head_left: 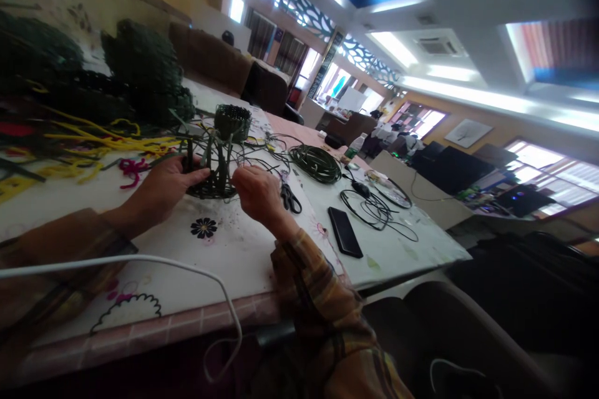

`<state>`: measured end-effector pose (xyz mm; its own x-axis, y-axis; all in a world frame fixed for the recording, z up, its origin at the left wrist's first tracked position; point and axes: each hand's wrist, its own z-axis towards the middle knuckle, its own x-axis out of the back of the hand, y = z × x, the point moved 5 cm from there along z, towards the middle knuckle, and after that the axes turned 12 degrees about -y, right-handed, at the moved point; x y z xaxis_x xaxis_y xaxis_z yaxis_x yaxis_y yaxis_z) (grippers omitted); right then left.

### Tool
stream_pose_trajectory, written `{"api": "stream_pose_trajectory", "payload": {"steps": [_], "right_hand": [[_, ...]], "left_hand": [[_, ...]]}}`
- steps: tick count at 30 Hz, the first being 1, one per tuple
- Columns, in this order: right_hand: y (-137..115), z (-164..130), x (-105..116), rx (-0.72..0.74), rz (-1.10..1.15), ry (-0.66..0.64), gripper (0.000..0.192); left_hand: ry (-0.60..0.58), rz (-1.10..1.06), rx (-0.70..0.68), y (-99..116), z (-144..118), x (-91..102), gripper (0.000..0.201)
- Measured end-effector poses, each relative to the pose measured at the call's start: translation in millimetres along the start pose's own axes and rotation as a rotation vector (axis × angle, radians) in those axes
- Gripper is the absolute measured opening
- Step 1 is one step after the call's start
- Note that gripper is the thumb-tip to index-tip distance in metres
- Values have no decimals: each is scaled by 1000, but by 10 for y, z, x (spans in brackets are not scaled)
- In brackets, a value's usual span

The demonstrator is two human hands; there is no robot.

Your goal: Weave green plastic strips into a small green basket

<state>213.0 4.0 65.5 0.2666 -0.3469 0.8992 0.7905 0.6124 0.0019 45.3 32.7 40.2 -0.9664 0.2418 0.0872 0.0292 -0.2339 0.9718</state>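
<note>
A partly woven dark green basket [215, 186], with upright strips sticking up from its base, sits on the table in front of me. My left hand [161, 190] grips its left side, thumb laid against the strips. At the basket's right side, my right hand [258, 192] is closed with the fingers curled in; whatever it pinches is hidden. Thin dark strands run out behind both hands. Just beyond stands a small round woven green basket [233, 123]. Black-handled scissors [291, 198] lie right of my right hand.
A coil of green cord [316, 164], a black phone [345, 232] and a tangle of black cable [374, 209] lie to the right. Yellow strips [112, 140] and large green woven pieces [143, 65] are at left. A white cable [187, 267] crosses the near side.
</note>
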Motion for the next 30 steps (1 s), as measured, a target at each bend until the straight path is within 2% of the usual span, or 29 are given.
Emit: {"api": "stream_pose_trajectory", "payload": {"steps": [3, 6, 10, 14, 19, 25, 30], "right_hand": [[54, 33, -70, -42, 167, -169, 28], [77, 51, -96, -75, 218, -215, 28], [90, 50, -108, -78, 187, -176, 25], [92, 39, -140, -11, 169, -111, 24], [19, 5, -162, -24, 193, 12, 18], [-89, -17, -255, -82, 101, 5, 27], [-37, -5, -320, -73, 172, 9, 36]], "left_hand": [[3, 34, 8, 41, 26, 50, 27], [18, 33, 0, 47, 43, 84, 27], [-6, -11, -14, -34, 73, 85, 28], [-9, -63, 8, -122, 92, 83, 29], [-40, -81, 32, -120, 80, 46, 33], [-50, -14, -9, -78, 72, 48, 30], [-63, 20, -5, -67, 85, 54, 29]]}}
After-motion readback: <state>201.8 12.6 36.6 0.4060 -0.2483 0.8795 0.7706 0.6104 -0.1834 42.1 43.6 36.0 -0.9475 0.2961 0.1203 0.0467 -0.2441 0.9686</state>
